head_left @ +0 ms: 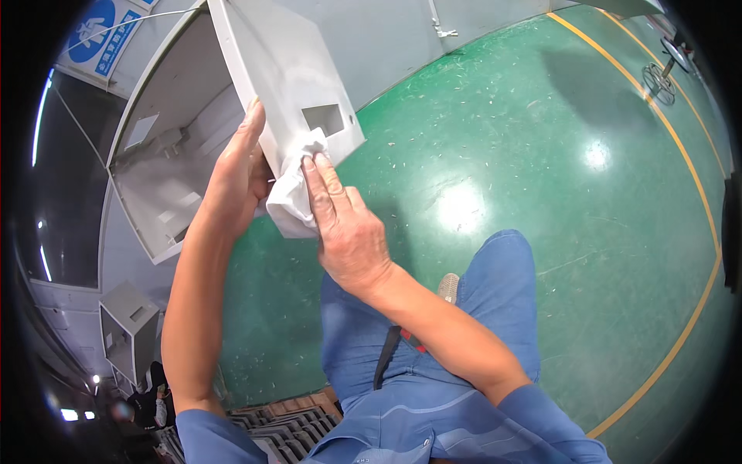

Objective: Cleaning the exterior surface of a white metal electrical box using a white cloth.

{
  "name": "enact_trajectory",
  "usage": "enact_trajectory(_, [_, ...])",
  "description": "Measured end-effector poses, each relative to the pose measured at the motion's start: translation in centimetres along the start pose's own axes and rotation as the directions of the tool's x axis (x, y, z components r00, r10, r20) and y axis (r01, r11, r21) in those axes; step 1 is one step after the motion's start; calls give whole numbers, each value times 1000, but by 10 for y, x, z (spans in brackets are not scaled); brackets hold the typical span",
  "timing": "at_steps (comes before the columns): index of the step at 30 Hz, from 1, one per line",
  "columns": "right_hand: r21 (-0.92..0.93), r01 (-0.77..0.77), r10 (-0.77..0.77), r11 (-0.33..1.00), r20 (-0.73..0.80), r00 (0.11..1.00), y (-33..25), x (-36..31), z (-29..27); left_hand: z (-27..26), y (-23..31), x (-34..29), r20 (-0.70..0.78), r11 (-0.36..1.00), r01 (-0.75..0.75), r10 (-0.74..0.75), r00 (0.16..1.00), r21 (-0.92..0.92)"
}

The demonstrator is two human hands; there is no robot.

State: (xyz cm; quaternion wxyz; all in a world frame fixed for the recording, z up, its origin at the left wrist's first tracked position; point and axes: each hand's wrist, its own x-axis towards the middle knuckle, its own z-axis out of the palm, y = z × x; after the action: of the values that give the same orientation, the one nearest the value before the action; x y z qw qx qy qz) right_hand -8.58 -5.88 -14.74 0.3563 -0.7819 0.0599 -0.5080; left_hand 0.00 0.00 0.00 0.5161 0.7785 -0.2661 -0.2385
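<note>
A light grey sheet-metal panel [282, 62] with a rectangular cutout and a small round hole near its lower end hangs in front of me. My left hand [238, 182] grips its left edge, thumb up along the edge and fingers curled behind, partly hidden. Under the first fingers of my right hand [348, 236], a crumpled white cloth [290, 197] is pressed against the panel's face, just below the cutout. Some of the cloth hangs over the panel's lower edge. Behind my left hand is an open grey metal box [151, 185] with fittings inside; whether the panel joins it, I cannot tell.
Another grey box [127, 325] is at the lower left, with a person [151, 402] near it. Stacked dark metal parts [286, 425] lie by my left side. Yellow lines [680, 155] cross the green floor [572, 193]. A wheeled item [661, 81] is far right.
</note>
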Motion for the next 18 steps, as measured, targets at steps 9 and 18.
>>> enact_trajectory(9, [-208,-55,72,977,75,995,58,-43,67,-27,-30,-74,37,996,23,-26,999,86])
enact_trajectory(18, [-490,-304,568,817,593,570,133,-15,91,-34,-30,-72,-186,977,59,-21,982,205])
